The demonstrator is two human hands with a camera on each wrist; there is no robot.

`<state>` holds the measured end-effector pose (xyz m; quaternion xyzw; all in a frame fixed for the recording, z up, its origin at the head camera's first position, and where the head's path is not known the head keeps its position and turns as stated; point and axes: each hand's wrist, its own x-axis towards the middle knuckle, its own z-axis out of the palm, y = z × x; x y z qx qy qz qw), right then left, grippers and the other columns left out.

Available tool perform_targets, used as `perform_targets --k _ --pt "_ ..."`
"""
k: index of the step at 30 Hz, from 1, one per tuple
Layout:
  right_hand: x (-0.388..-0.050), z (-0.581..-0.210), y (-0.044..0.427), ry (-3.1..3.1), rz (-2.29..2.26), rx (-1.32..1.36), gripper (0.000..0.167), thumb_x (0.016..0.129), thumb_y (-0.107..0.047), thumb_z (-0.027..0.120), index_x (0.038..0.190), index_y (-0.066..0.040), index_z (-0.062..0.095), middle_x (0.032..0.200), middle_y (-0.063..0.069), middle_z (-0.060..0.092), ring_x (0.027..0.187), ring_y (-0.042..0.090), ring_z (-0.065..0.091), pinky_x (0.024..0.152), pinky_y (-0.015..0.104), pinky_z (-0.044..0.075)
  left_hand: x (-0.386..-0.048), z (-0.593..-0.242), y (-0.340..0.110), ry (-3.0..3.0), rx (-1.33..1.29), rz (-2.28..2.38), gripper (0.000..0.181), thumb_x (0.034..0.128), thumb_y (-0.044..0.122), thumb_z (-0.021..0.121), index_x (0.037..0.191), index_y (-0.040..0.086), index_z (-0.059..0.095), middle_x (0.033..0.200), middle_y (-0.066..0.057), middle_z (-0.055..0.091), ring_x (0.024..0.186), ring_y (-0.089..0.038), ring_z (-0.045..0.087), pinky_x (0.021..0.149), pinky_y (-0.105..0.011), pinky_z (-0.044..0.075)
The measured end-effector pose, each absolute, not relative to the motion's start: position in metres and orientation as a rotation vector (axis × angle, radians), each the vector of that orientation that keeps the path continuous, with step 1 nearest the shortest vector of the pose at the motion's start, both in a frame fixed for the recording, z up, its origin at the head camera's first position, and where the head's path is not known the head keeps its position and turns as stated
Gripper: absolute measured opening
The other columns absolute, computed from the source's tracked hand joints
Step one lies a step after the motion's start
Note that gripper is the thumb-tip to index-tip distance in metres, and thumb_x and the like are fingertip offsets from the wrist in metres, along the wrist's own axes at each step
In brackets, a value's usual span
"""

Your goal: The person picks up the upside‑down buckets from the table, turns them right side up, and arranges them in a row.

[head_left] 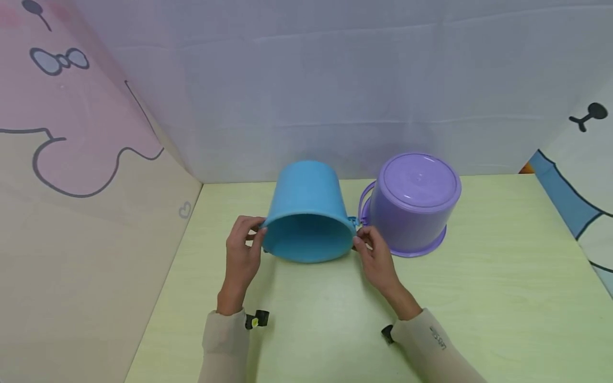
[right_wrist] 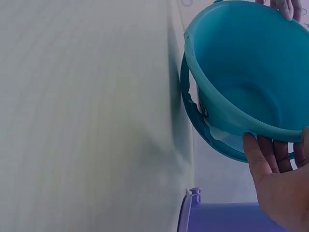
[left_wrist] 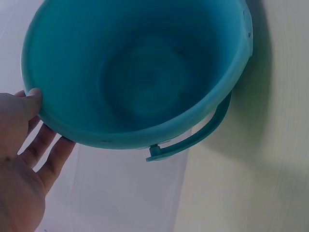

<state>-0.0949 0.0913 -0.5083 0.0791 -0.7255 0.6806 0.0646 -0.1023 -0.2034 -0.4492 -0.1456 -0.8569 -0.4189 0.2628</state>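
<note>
A blue bucket [head_left: 308,189] is tilted, its open mouth toward the person and its base toward the back. My left hand [head_left: 243,252] pinches the rim at its left side; in the left wrist view the thumb of the left hand [left_wrist: 24,159] lies over the rim, with fingers on the outside. On the opposite side my right hand [head_left: 378,260] holds the rim, and the right wrist view shows this hand [right_wrist: 282,188] with its fingers beneath the rim. The bucket's handle [left_wrist: 203,133] hangs along its lower outer side.
A purple bucket [head_left: 414,213] stands upside down just right of the blue one, its handle toward it. Both are at the back of the pale green table [head_left: 316,319]. Behind the table hangs a whitish sheet [head_left: 311,80]; printed sheets [head_left: 91,239] flank it.
</note>
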Motion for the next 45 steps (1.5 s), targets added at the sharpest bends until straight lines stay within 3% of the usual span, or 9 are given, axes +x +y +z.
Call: perform_targets --k 6,14,24,35,45 --pt "-0.097 -0.5 0.093 -2.2 2.026 0.219 0.005 0.107 0.007 0.053 0.111 0.01 0.053 0.106 0.021 0.055 0.096 0.017 0.062 0.084 0.033 0.064 -0.105 -0.452 -0.204 -2.323 -0.359 -1.171 0.022 0.0981 -0.005 0.071 0.119 0.0 0.07 0.108 -0.015 0.065 0.095 -0.022 0.066 0.072 -0.019 0.054" --pt "-0.097 -0.494 0.094 -2.114 2.034 0.268 0.009 0.106 0.008 0.054 0.114 0.013 0.053 0.106 0.024 0.056 0.092 0.013 0.059 0.078 0.016 0.055 -0.106 -0.457 -0.203 -2.326 -0.265 -1.283 0.022 0.0998 -0.003 0.07 0.122 -0.001 0.069 0.109 -0.017 0.066 0.096 -0.018 0.063 0.07 -0.018 0.051" --pt "-0.093 -0.496 0.092 -2.152 2.043 0.258 0.011 0.106 0.01 0.054 0.116 0.013 0.051 0.107 0.023 0.055 0.094 0.022 0.062 0.076 0.028 0.063 -0.105 -0.468 -0.207 -2.303 -0.174 -1.408 0.022 0.1027 0.0 0.067 0.124 -0.002 0.068 0.109 -0.017 0.066 0.097 -0.018 0.062 0.073 -0.019 0.052" --pt "-0.098 -0.489 0.093 -2.136 1.976 0.24 0.009 0.108 0.004 0.054 0.115 0.01 0.055 0.104 0.019 0.057 0.089 0.021 0.059 0.073 0.02 0.057 -0.107 -0.474 -0.204 -2.235 -0.146 -1.664 0.022 0.1024 -0.006 0.064 0.124 -0.009 0.063 0.107 -0.024 0.063 0.09 -0.012 0.064 0.073 -0.019 0.061" --pt "-0.103 -0.473 0.095 -2.161 1.866 0.191 0.012 0.109 -0.003 0.056 0.113 0.008 0.058 0.1 0.018 0.059 0.085 0.013 0.056 0.065 0.018 0.051 -0.107 -0.471 -0.2 -2.18 -0.102 -1.786 0.022 0.1035 -0.005 0.063 0.124 -0.012 0.061 0.106 -0.019 0.06 0.087 -0.009 0.062 0.07 -0.02 0.062"
